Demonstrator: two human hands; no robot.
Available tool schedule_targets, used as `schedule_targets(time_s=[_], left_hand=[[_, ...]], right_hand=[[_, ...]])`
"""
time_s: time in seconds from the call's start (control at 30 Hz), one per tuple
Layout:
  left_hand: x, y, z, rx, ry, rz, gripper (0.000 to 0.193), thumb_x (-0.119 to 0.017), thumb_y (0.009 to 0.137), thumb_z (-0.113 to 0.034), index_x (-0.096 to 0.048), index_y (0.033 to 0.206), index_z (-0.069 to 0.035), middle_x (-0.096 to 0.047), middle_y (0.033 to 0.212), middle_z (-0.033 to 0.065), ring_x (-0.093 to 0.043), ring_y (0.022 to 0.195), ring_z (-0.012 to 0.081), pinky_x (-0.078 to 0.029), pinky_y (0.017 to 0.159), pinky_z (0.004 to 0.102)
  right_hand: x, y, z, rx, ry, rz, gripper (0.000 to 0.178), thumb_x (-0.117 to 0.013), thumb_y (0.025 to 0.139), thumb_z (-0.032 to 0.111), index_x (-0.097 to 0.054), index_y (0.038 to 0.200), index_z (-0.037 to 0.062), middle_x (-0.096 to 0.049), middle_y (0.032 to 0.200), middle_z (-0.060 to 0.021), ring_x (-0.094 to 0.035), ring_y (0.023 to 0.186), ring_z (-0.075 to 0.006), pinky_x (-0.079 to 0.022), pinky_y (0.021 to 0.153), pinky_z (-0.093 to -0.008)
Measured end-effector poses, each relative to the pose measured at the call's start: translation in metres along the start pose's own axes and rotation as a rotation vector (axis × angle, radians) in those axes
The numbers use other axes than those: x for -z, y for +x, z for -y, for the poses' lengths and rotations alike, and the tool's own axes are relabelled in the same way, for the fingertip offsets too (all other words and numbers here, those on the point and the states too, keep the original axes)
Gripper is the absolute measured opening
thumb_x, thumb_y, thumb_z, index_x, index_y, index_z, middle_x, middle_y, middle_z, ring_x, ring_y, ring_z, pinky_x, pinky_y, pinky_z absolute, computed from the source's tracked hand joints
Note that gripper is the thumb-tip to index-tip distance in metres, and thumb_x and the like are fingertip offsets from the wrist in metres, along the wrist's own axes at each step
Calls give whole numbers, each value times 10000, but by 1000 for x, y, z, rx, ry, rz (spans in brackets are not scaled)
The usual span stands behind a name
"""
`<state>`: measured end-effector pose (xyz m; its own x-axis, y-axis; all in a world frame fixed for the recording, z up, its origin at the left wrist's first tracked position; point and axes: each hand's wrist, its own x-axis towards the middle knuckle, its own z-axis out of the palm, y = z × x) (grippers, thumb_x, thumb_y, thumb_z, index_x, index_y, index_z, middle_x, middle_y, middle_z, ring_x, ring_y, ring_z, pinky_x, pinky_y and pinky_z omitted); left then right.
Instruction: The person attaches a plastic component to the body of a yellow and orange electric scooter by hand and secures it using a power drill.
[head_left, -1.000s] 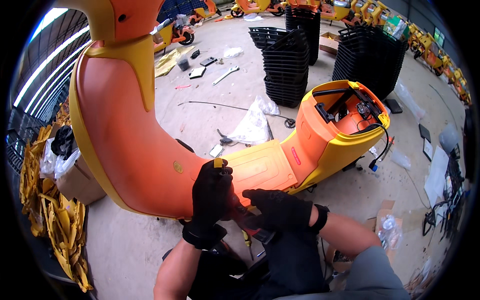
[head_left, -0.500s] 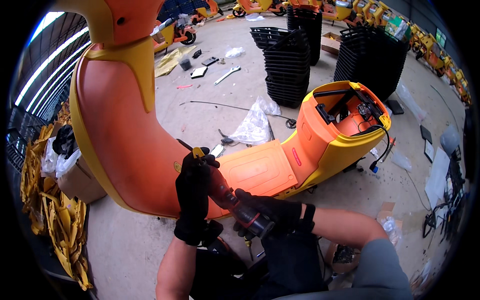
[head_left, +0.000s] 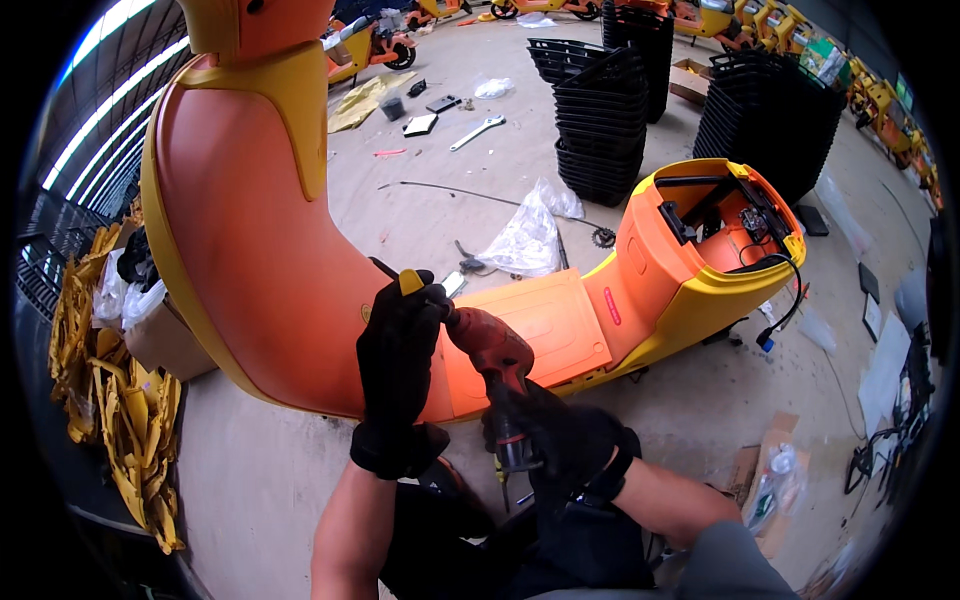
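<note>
In my black-gloved right hand point(head_left: 575, 445) is a red and black cordless drill point(head_left: 492, 345), gripped by its handle. Its nose points up and left, to the fingers of my black-gloved left hand point(head_left: 395, 365). Those fingers are closed around a small yellow piece point(head_left: 411, 282), with a dark rod point(head_left: 383, 269) showing beside it; its kind is unclear. Both hands are above the near edge of an orange and yellow scooter body point(head_left: 260, 250), by its flat footboard point(head_left: 535, 325). Below the drill shows a thin shaft with a yellowish top point(head_left: 502, 475), like a screwdriver.
Stacked black baskets point(head_left: 600, 120) stand beyond the scooter. A clear plastic bag point(head_left: 530, 235), a cable point(head_left: 450, 190) and a wrench point(head_left: 478, 132) lie on the floor. Yellow panels point(head_left: 135, 450) are heaped at left. A cable with a blue plug point(head_left: 766, 342) hangs from the scooter's rear.
The drill has swung more upright, its nose now up at my left fingers. My right hand has moved right and slightly down. The whole view has shifted a little.
</note>
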<state>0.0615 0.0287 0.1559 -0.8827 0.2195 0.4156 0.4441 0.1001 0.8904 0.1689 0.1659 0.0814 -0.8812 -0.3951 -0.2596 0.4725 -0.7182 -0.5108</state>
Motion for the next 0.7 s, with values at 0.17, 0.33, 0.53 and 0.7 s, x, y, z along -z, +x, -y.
schedule_targets(time_s=[0.17,0.33,0.53,0.7], left_hand=[[1,2,-1,108,-44,22,155,-594,873,-40,-616,1017,13,-628,971,41,-583,833,96,-471,755,237],[6,2,5,64,23,-11,157,-617,861,-54,-635,1004,7,-635,1009,45,-585,823,90,-480,731,238],[10,4,1,-10,25,4,103,-582,873,-43,-610,946,25,-644,960,66,-606,819,122,-483,748,255],[12,9,-2,-86,124,51,148,-569,895,-67,-590,1002,34,-650,909,59,-611,822,120,-478,770,254]], right_hand=[[4,-3,0,84,-1,-127,280,-594,925,293,-506,1118,111,-595,860,-26,-601,764,-137,-511,675,-303],[0,-1,0,94,-27,-184,270,-599,924,274,-488,1111,115,-581,836,-16,-591,727,-126,-509,635,-288],[-4,0,0,144,0,-192,294,-657,877,233,-511,1092,95,-559,794,-6,-582,692,-113,-515,645,-289],[-3,2,-1,184,13,-198,284,-660,876,225,-508,1078,95,-549,786,0,-571,675,-103,-512,632,-287]])
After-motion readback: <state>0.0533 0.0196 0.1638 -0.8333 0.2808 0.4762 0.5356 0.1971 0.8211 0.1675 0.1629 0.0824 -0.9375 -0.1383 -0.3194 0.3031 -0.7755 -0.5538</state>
